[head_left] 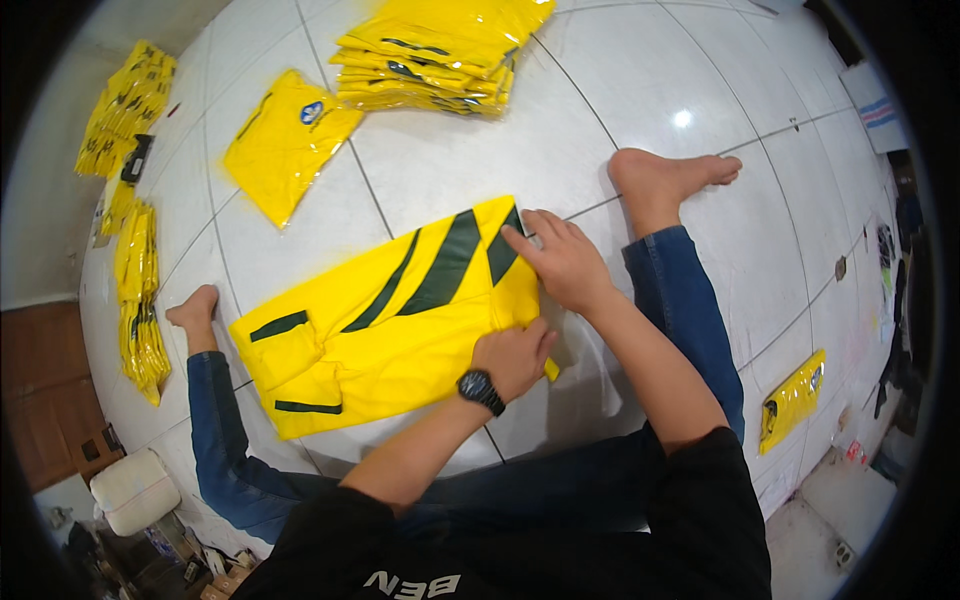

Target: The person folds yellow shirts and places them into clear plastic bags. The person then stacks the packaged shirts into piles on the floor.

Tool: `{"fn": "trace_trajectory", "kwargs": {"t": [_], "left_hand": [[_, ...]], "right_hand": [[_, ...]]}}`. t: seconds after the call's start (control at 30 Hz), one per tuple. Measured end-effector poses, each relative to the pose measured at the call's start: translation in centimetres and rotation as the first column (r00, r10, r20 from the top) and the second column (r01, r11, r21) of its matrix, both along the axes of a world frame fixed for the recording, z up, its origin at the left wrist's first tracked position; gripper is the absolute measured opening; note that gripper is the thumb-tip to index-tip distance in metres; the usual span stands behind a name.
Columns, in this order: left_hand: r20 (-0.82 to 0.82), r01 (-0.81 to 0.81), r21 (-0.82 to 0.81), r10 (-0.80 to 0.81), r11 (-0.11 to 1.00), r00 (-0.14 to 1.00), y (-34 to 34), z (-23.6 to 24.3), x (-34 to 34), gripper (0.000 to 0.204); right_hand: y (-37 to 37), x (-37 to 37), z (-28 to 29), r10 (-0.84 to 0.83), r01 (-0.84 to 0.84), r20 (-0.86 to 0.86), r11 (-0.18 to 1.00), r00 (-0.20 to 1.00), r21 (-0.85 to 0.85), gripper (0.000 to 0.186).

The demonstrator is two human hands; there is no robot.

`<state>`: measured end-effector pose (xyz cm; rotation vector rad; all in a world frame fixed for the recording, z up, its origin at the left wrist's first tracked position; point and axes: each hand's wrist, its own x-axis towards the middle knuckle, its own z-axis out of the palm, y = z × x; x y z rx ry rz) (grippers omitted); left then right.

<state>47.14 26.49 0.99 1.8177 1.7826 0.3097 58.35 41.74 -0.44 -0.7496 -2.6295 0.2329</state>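
Note:
A yellow long-sleeved shirt (400, 350) with dark green stripes lies folded lengthwise on the floor between my legs. Its two cuffs, each with a dark green band, rest at the left end. My left hand (515, 360), with a black watch (481, 391) on the wrist, lies on the fabric near the lower right part, fingers pointing right. At the upper right corner, my right hand (565, 262) touches the shirt's edge, its thumb over the dark green patch and its fingers apart. A small flap of yellow cloth sticks out just below my left hand.
A stack of yellow shirts in clear bags (430, 60) stands ahead, with one bagged shirt (290, 145) beside it. More bagged piles (140, 300) line the left wall. Another yellow packet (793, 400) lies at right. My bare feet rest on white tiles (540, 140).

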Motion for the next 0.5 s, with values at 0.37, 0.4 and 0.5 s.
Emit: {"fn": "trace_trajectory", "kwargs": {"t": [0.37, 0.4, 0.5], "left_hand": [[0.508, -0.44, -0.36, 0.569, 0.823, 0.647, -10.9, -1.2, -4.9, 0.044], [0.528, -0.44, -0.339, 0.555, 0.832, 0.643, -11.0, -1.1, -3.7, 0.045], [0.608, -0.412, -0.242, 0.468, 0.878, 0.641, -10.6, 0.5, -0.7, 0.044]], "right_hand": [[1.7, 0.9, 3.6, 0.16, -0.163, 0.165, 0.987, 0.973, 0.008, 0.022], [1.3, 2.6, 5.1, 0.138, -0.145, 0.229, 0.989, 0.964, 0.013, 0.023], [0.8, 9.3, 10.7, -0.028, 0.088, 0.275, 0.974, 0.961, -0.207, 0.03]]}}
